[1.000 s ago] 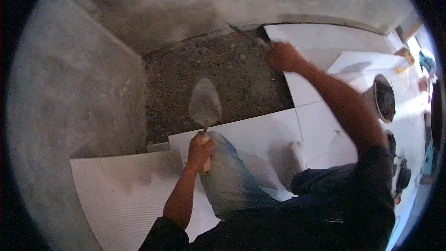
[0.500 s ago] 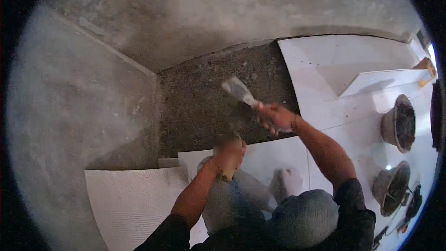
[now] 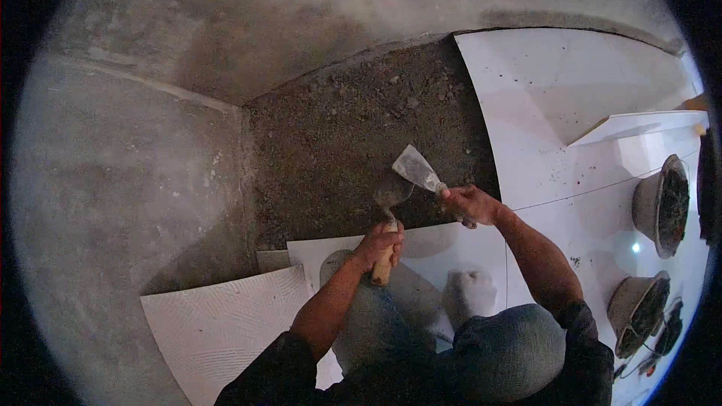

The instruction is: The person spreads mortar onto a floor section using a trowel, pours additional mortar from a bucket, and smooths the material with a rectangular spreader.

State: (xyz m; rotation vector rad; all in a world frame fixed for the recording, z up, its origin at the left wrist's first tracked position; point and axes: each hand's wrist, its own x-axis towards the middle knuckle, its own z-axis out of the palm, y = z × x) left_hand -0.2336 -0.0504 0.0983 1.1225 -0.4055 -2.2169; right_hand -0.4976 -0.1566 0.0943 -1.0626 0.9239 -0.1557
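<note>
Gripping a trowel (image 3: 383,259) near the tile (image 3: 485,248) edge, over the dark bed (image 3: 338,135), the left hand (image 3: 378,248) is wrapping its fingers around the wooden handle, while the right hand (image 3: 471,204) is curling its fingers about a scraper (image 3: 417,168) just beside it. Both tools are looking light and stiff, the scraper's thin blade perhaps flexing slightly, their handles offering the surest hold.

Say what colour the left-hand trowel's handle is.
The trowel handle is tan; the head view shows it best.
</note>
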